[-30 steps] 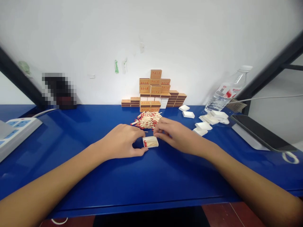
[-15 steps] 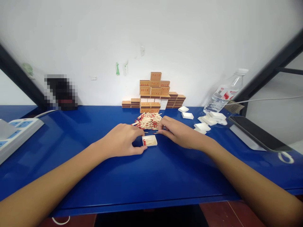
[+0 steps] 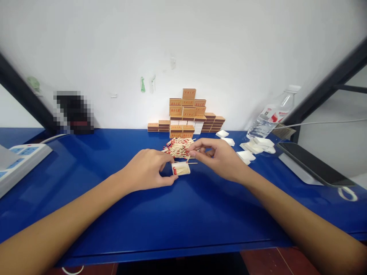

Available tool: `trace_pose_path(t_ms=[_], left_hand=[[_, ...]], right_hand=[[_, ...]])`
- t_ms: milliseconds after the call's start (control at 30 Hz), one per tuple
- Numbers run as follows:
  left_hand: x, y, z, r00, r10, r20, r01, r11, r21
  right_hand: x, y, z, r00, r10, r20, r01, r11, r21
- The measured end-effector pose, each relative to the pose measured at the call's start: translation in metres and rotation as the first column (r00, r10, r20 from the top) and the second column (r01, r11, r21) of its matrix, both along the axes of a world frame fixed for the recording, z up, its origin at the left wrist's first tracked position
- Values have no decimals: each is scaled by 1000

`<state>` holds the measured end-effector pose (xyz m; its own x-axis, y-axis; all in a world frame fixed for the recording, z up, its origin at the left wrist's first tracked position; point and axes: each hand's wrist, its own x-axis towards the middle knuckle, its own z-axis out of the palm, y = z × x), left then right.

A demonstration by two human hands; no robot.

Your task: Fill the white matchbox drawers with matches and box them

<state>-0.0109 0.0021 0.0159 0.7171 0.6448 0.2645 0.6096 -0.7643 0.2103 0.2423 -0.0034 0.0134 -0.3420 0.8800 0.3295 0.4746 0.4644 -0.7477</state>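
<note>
My left hand (image 3: 151, 168) grips the left end of a small white matchbox tray (image 3: 187, 166) between thumb and fingers. Several red-tipped matches lie inside the tray, their heads toward the left. Just above the tray's right end, my right hand (image 3: 215, 154) pinches a single match (image 3: 188, 158) between thumb and forefinger, its red head pointing down. Behind the tray is a heap of loose matches (image 3: 177, 146), partly covered by my right fingers. One stray match (image 3: 193, 163) lies by the tray's back right corner.
Stacked matchboxes (image 3: 188, 112) stand against the wall. White empty trays (image 3: 254, 146) are scattered at the right, near a leaning water bottle (image 3: 265, 114) and a phone (image 3: 314, 162) propped on a white block. A power strip (image 3: 27, 162) lies on the blue table (image 3: 177, 221) at far left.
My right hand has lifted a match from the table beside the tray and tilted it head down, shifting slightly up. My left hand stays on the tray.
</note>
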Motion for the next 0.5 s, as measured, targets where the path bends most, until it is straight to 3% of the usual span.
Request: trace_pose_path(t_ms=[133,333,500], left_hand=[[-1,1,0,1000,14,28,-14,1000,-24],[-3,5,-2,1000,9,14,-8,997,-70],[-3,5,-4,1000,-2,-16,1,997,-75]], right_hand=[[-7,-1,-4,991,35,-126,-50,992,-117],[-11,2,-18,998,37,44,-34,996,-78],[-9,2,-20,980,112,163,-114,994,-2]])
